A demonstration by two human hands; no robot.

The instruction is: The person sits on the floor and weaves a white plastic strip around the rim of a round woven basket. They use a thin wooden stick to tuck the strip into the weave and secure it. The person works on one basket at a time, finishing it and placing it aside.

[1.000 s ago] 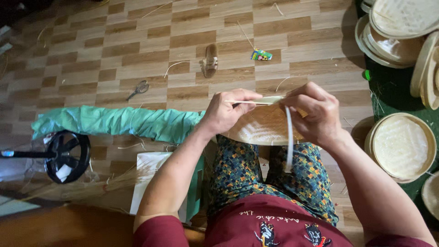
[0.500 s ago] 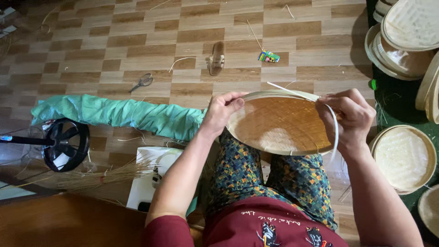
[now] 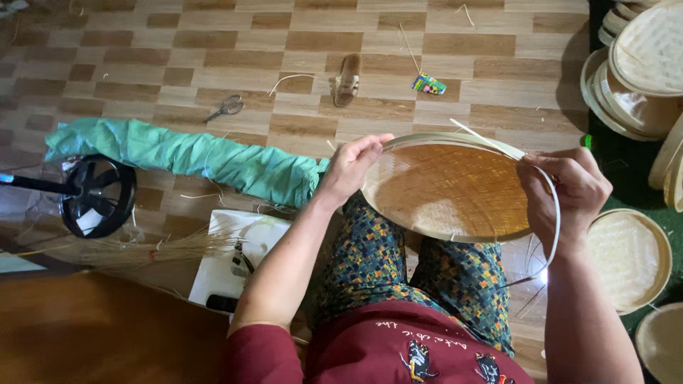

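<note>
Flanking woven tray (image 3: 448,188): green cloth (image 3: 192,156), stacked trays (image 3: 640,64)

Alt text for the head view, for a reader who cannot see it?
Both hands hold a round woven bamboo tray over the lap: left hand on its left rim, right hand pinching a thin bamboo strip at its right rim. Scissors and a green cloth roll lie on the floor.

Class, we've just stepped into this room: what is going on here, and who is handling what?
A seated person holds a round woven bamboo tray over their lap. The left hand grips its near-left rim; the right hand holds the right rim along with a thin pale strip that curves around the edge. Finished trays lie to the right; scissors and a green cloth bundle lie on the floor.
</note>
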